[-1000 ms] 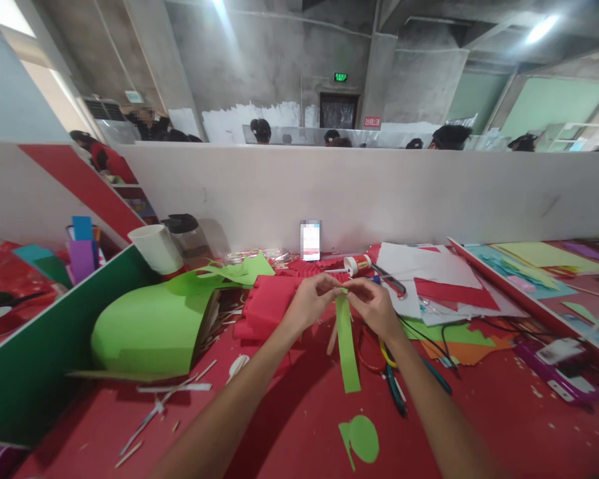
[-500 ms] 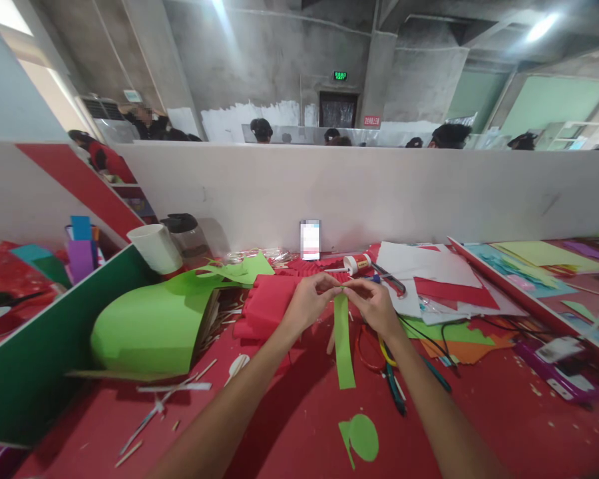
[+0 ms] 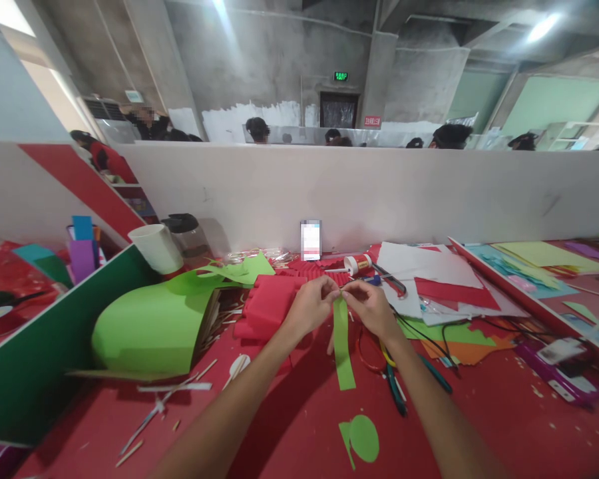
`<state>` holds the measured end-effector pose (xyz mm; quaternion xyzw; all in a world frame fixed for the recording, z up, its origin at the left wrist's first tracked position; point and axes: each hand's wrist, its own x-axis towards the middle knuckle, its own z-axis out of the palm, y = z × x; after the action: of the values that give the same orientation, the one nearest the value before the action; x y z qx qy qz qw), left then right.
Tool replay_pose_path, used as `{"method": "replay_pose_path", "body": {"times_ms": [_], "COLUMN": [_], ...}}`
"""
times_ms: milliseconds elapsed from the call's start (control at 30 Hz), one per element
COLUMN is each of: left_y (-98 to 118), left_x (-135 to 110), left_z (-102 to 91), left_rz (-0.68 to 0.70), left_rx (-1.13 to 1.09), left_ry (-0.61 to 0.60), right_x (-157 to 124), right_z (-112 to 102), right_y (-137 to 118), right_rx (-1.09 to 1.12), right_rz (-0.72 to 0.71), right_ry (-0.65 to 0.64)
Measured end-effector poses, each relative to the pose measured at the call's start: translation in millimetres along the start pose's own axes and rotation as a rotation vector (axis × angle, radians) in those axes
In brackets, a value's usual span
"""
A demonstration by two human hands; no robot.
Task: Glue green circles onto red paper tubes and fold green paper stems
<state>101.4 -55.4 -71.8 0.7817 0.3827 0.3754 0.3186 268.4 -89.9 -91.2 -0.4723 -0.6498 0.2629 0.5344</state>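
Observation:
A narrow green paper strip (image 3: 343,352) hangs down from my fingertips over the red table. My left hand (image 3: 313,305) pinches its top end from the left, thumb and forefinger pressed together. From the right, my right hand (image 3: 370,305) pinches the same end, its fingertips almost touching those of the left. The exact fold at the top of the strip is hidden by the fingers. Below the strip lie a green paper disc (image 3: 364,438) and a small green scrap (image 3: 346,439). Beside my left hand is a folded red paper piece (image 3: 265,307).
Pliers (image 3: 395,392) and scissors with red handles (image 3: 368,352) lie near my right forearm. A glue bottle (image 3: 358,264) and a phone (image 3: 310,240) are at the back. Rolled green paper (image 3: 147,329) fills the left, with a white cup (image 3: 154,247) behind. White sheets (image 3: 432,266) lie right.
Both hands keep their pinch in nearly the same place. The fingertips have shifted slightly down and the strip's upper part has turned a little.

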Motion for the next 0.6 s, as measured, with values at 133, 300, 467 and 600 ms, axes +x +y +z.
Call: {"method": "replay_pose_path", "body": {"times_ms": [133,300,467,600], "left_y": [-1.4,-3.3,-2.9,2.4], "left_x": [-2.2,-2.0,0.2,1.1], "left_z": [1.0,-1.4,-3.0,-0.5], "left_rz": [0.031,0.048,0.063,0.158], "left_rx": [0.129,0.152,0.018,-0.095], "left_ry": [0.000,-0.008,-0.009,-0.017], "right_x": [0.0,-1.5,0.4,3.1], "right_z": [1.0,0.9,0.3,-1.0], "right_y": [1.3,-0.2,0.6,1.1], "right_rx": [-0.022,-0.039,0.062,0.138], "right_rz": [0.000,0.004,0.060,0.079], "right_ry": [-0.038,-0.058,-0.041,0.054]}}
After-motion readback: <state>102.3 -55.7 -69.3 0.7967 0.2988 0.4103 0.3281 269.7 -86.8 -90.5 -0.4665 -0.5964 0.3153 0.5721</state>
